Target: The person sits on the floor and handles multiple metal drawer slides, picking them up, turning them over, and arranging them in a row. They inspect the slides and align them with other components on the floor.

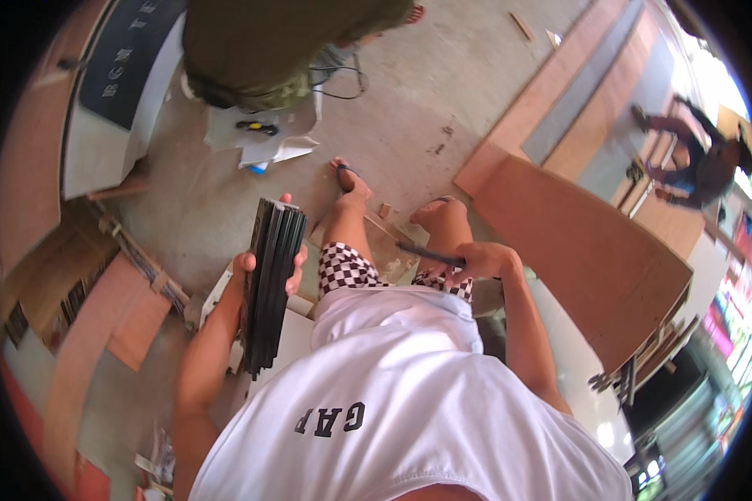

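Observation:
My left hand (296, 271) is wrapped round a bundle of long, flat black strips (271, 288). The thumb lies along one side of it and the fingers along the other. The strips are stacked side by side and held upright in front of my body, left of my legs. In my right hand (486, 260) is one dark, thin strip (428, 253), pinched near one end and pointing left over my knee. The two hands are apart, and the single strip does not touch the bundle. What the strips are made of, I cannot tell.
Ahead, a person in dark olive clothing (259, 50) is close by. Near them, a yellow-and-black tool (257, 128) lies on white sheets (284, 148). Wooden boards (572, 242) stand at the right, with another person (700, 163) beyond. Wood pieces (109, 309) lie at the left.

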Motion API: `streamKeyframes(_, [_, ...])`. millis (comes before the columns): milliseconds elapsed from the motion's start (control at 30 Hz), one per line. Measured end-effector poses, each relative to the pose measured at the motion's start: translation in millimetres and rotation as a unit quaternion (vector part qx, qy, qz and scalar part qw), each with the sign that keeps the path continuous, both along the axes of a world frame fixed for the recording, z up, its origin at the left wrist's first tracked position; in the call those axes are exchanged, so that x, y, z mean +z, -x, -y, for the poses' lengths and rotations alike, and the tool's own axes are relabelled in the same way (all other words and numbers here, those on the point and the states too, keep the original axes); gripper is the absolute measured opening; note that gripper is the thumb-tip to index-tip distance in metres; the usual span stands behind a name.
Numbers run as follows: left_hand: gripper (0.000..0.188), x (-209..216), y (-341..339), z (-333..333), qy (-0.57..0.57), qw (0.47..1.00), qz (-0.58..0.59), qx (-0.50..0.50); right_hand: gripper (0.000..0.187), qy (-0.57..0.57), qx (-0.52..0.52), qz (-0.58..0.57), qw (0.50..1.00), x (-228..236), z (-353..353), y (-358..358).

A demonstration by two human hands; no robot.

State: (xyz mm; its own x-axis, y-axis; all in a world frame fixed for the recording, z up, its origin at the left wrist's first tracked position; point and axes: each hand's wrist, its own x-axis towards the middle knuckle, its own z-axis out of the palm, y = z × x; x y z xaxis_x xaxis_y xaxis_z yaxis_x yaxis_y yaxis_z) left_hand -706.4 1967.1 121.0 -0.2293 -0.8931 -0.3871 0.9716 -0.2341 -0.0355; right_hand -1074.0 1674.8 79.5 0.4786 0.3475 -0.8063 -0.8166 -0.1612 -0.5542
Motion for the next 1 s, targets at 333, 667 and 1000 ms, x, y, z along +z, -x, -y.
streamKeyframes(333, [0.081, -189, 60, 231, 0.108, 0.982, 0.068, -0.142, 0.047, 0.055, -0.686, -0.029, 0.725, -108, 10, 49])
streamKeyframes(667, [0.053, -337, 175, 383, 0.103, 0.94, 0.27, -0.183, 0.074, 0.208, -0.598, 0.137, 0.762, -164, 107, 6])
streamKeyframes(1000, [0.039, -352, 253, 329, 0.08, 0.942, 0.239, -0.22, 0.081, 0.284, -0.602, -0.033, 0.746, -234, 52, 67])
